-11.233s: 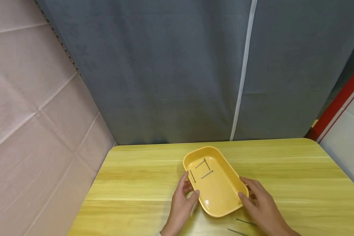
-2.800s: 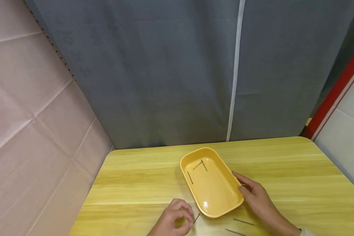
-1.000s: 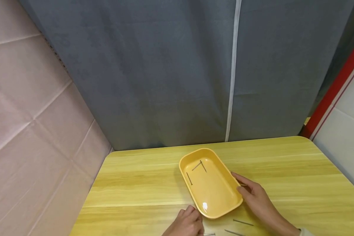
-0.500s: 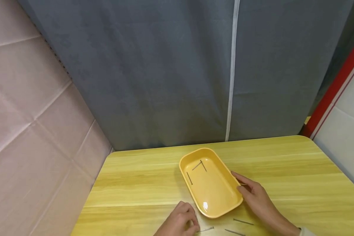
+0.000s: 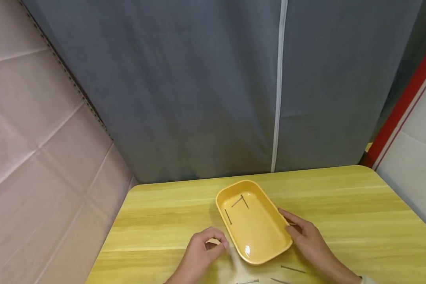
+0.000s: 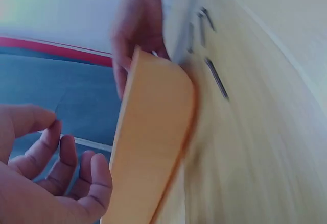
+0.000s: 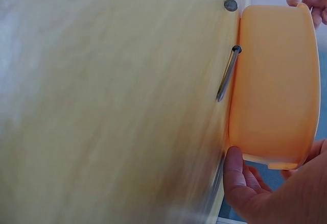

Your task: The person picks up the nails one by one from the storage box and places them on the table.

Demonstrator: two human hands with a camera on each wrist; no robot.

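Note:
A yellow plastic tray (image 5: 259,228) lies slanted on the table, with several nails (image 5: 228,217) in its far half. My right hand (image 5: 310,240) grips its near right side, with the thumb at the rim; the right wrist view (image 7: 271,188) also has this hand at the tray's end. Left of the tray, my left hand (image 5: 202,250) hovers, its thumb and index tips together and the other fingers loosely curled. Nothing shows between those fingertips in the left wrist view (image 6: 61,168). Loose nails lie in front of the tray, one nail (image 5: 247,281) the leftmost.
The wood-grain table (image 5: 163,213) ends at a grey curtain (image 5: 198,98) behind. A pale cloth wall (image 5: 49,138) stands at the left, and a white panel with a red edge (image 5: 404,102) at the right. Another nail (image 5: 292,269) lies near my right wrist.
My left hand first took a nail from the tray, laid it on the table in front, then let go and moved up and left. My right hand keeps its grip on the tray.

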